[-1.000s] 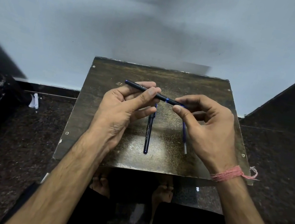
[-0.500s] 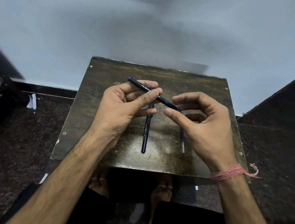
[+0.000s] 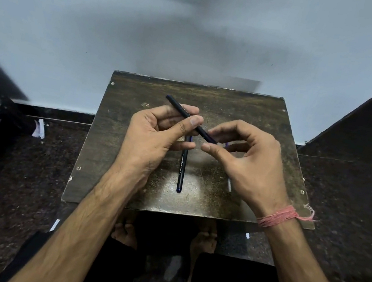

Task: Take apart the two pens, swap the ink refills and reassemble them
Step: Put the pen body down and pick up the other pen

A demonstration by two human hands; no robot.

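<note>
Head view looks down on my two hands above a small worn table. My left hand pinches a dark pen barrel between thumb and fingers; its long axis slants from far left down to near right, and its lower end points straight at my right hand. That hand is curled, thumb and forefinger close together just at the barrel's tip, but whether they grip anything there I cannot tell. So the barrel's open end lies just left of my right fingertips, and I judge the right hand is the one to work that end while the left steadies.

A second pen barrel lies on the table below my hands, running near to far. Something thin and pale, probably a refill, shows beside my right hand, mostly hidden. A pink thread band circles my right wrist. Dark speckled floor surrounds the table, with a pale wall beyond.
</note>
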